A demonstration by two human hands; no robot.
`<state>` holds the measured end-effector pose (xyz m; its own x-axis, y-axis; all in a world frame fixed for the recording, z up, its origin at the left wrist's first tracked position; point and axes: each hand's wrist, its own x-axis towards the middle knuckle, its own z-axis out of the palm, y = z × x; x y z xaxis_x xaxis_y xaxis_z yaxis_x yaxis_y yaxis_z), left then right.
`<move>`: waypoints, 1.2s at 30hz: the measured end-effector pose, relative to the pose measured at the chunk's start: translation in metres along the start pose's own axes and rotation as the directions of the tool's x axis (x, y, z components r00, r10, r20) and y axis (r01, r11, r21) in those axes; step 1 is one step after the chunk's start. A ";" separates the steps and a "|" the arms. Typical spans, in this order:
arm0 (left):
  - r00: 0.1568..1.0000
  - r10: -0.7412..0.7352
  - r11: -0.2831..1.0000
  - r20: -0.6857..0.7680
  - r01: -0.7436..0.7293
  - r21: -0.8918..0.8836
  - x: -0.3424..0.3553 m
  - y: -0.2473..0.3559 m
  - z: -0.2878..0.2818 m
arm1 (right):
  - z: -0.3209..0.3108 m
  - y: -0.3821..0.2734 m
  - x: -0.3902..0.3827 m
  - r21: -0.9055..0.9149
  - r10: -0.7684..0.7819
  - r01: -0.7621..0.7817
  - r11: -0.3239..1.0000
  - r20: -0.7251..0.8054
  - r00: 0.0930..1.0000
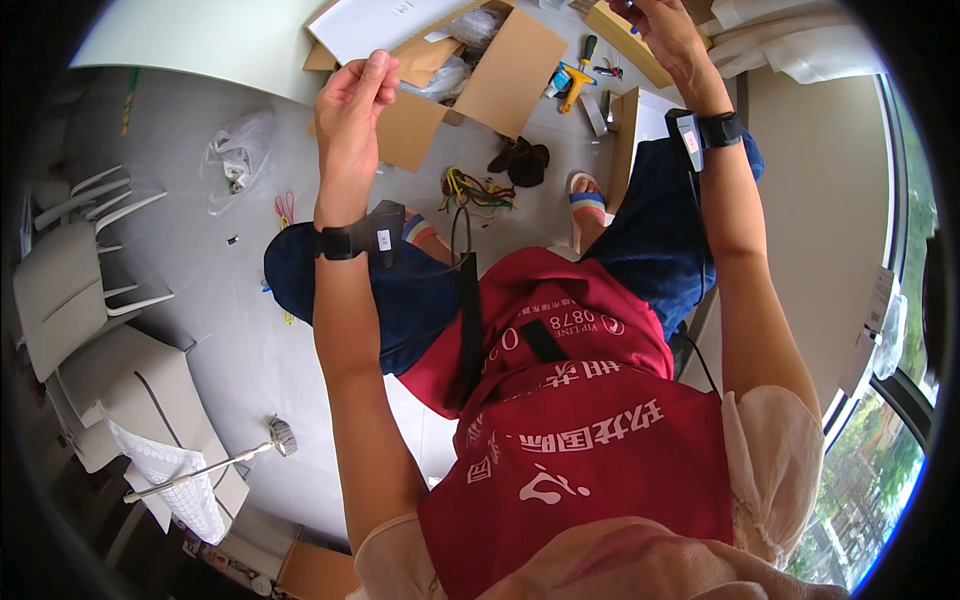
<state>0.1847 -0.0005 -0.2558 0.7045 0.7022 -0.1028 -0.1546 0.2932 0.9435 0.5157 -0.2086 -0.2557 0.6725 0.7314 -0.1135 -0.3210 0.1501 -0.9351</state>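
Observation:
My left hand (352, 105) is raised in front of the open cardboard box (512, 75), its thumb pressed against curled fingers. Whether something thin sits in that pinch is too small to tell. At the top edge, my right hand (668, 38) is partly cut off, near a long yellowish box (630, 42). Its fingers are closed, and a small blue spot shows by the fingertips; what it belongs to I cannot make out. Crumpled clear plastic (475, 30) and brown paper lie in the cardboard box.
A yellow scraper-like tool (577, 85), a screwdriver (588, 48), coloured cords (475, 190) and a dark bundle (522, 160) lie on the floor between my feet and the box. At left are a plastic bag (240, 165), grey chairs (65, 290) and a mop (282, 436). Windows stand at right.

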 end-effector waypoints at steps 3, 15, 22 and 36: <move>1.000 -0.009 1.000 -0.021 0.009 0.002 0.002 -0.001 0.003 | -0.016 0.000 -0.004 0.011 -0.019 0.019 1.000 -0.027 0.999; 0.985 -0.098 0.994 0.141 0.091 0.056 0.004 -0.026 0.011 | -0.046 0.032 0.019 0.029 0.084 -0.086 0.996 0.072 0.994; 0.954 -0.006 0.993 0.299 -0.030 0.115 -0.017 -0.029 0.039 | 0.005 0.052 0.022 -0.054 0.222 -0.215 0.975 0.205 0.953; 0.923 0.340 0.931 0.181 -0.358 0.075 -0.011 0.020 0.068 | 0.009 0.104 0.027 0.745 0.410 -0.609 0.272 0.483 0.774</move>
<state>0.2214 -0.0465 -0.2142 0.7231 0.6299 0.2833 -0.3439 -0.0273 0.9386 0.4951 -0.1672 -0.3528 0.0667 0.9488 -0.3088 -0.9938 0.0908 0.0644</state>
